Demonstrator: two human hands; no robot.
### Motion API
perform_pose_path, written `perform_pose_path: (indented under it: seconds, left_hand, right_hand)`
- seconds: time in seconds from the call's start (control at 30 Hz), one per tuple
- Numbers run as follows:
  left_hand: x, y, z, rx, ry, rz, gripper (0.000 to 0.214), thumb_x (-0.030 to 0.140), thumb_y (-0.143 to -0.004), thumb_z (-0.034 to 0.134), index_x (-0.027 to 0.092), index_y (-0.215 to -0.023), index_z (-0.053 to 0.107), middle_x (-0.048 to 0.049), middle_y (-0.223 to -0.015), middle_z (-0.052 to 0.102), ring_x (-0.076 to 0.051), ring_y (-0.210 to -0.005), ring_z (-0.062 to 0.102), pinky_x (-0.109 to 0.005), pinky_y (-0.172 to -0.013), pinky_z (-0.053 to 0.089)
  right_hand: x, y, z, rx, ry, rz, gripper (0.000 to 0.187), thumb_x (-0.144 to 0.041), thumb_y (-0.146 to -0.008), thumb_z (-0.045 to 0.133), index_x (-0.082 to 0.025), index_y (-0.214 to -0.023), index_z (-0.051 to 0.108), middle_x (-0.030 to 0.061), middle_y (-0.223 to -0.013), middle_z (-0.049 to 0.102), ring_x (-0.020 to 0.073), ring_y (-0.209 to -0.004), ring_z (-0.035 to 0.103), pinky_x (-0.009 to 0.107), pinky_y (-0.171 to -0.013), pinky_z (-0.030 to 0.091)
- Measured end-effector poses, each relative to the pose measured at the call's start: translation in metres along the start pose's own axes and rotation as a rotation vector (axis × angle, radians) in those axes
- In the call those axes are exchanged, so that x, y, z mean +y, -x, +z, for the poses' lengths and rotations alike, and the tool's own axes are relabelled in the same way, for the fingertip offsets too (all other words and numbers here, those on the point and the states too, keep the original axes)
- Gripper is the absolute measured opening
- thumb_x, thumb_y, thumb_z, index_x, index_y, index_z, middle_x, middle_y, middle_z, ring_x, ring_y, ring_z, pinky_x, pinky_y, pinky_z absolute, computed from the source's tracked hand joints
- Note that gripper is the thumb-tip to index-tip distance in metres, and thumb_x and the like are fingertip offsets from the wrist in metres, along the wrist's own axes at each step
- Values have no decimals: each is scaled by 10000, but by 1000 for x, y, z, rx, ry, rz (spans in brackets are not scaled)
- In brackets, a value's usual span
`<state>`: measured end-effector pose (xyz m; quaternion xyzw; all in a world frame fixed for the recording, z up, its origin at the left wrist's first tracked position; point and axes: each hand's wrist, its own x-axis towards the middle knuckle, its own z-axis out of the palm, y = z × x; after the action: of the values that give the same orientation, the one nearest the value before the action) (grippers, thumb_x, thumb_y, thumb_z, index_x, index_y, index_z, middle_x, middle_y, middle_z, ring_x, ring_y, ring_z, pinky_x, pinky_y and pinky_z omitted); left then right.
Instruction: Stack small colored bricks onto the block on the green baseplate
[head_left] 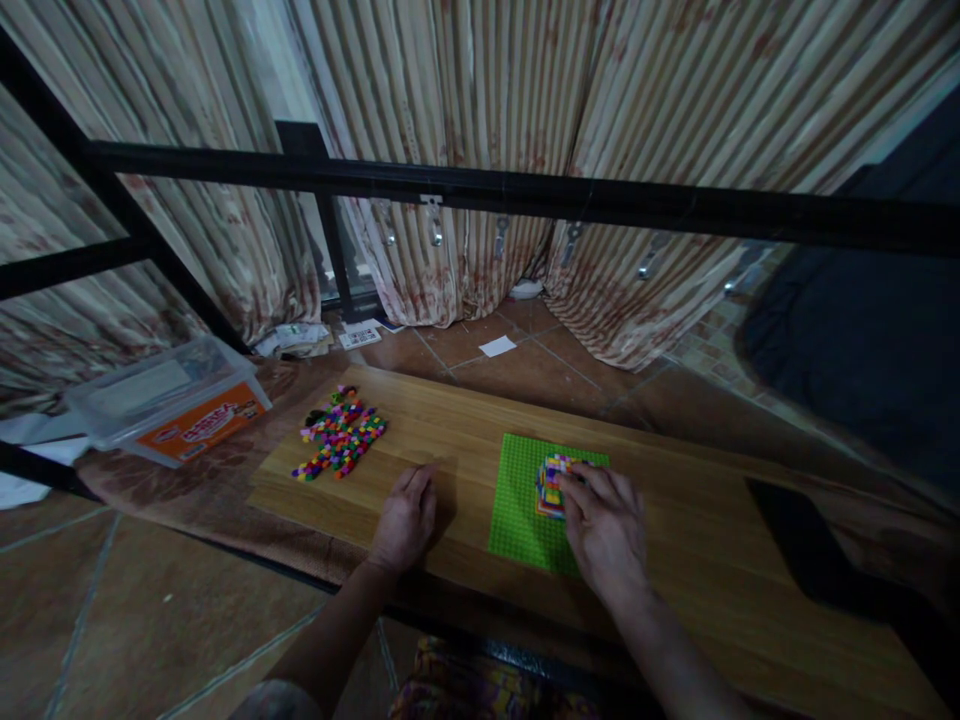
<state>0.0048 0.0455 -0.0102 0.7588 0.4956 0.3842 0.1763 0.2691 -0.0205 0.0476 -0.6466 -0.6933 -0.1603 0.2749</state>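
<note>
A green studded baseplate [514, 500] lies on the wooden board. On it stands a stepped stack of small multicoloured building bricks [550, 495]. My right hand [607, 525] reaches over the stack, thumb and fingers pinched at its top on a small brick that they mostly cover. My left hand [405, 520] is left of the baseplate, low over the board. Its fingers are curled together, and whatever they may hold is hidden. Farther left lies a pile of loose building bricks [346, 435] in many colours.
A clear plastic box [176, 395] with an orange label stands left of the wooden board [442, 420]. A dark flat object [802, 545] lies at the board's right end. A black metal rail [480, 185] runs across in front of striped curtains [465, 90].
</note>
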Motion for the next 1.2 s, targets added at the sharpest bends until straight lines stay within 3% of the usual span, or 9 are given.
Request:
perform_pose_path:
  seconds: [0.2, 0.37, 0.57, 0.77, 0.97, 1.2]
  left_hand:
    - [2, -1, -3, 0, 85, -35, 296, 202, -934, 393, 185, -1161, 581, -103, -1058, 645, -206, -993, 626, -363, -908, 527]
    - [5, 0, -10, 39, 223, -142, 303, 261, -927, 410, 180, -1142, 609, -98, -1046, 668, -207, -978, 638, -364, -902, 519]
    - [4, -1, -14, 93, 485, -332, 361, 360, -914, 418, 158, -1121, 634, -89, -1137, 668, -205, -1053, 625, -336, -932, 496]
    - [2, -3, -14, 146, 600, -367, 341, 348, -895, 441, 163, -1088, 653, -77, -1096, 671, -200, -1048, 616, -340, -960, 477]
    - [-2, -3, -10, 149, 701, -433, 417, 374, -888, 459, 136, -1204, 592, -82, -1069, 674, -202, -1002, 629, -341, -922, 489]
    - [5, -4, -14, 133, 646, -414, 409, 365, -913, 424, 142, -1221, 574, -87, -1092, 656, -192, -997, 618, -321, -907, 493]
  right_hand:
    - [4, 7, -1, 63, -40, -6, 273, -157, -899, 493, -230, -1070, 693, 60, -1131, 667, 226, -975, 535, 379, -864, 433]
    - [-25, 11, -6, 122, -203, 41, 245, -218, -917, 510, -232, -1109, 662, 56, -1124, 667, 220, -1008, 556, 384, -904, 444]
    - [-94, 37, 18, -152, -511, 55, 192, -225, -931, 475, -237, -958, 665, 43, -918, 681, 195, -886, 598, 337, -808, 470]
    - [-133, 37, 48, -289, -512, 87, 73, -246, -881, 570, -226, -921, 627, 50, -848, 642, 218, -849, 582, 352, -787, 456]
    - [-145, 22, 58, -304, -362, 81, 105, -263, -832, 647, -219, -924, 624, 65, -859, 614, 251, -910, 556, 378, -809, 422]
    - [-127, 18, 75, -238, -364, 57, 160, -159, -864, 546, -210, -975, 648, 63, -896, 626, 230, -907, 568, 363, -801, 407]
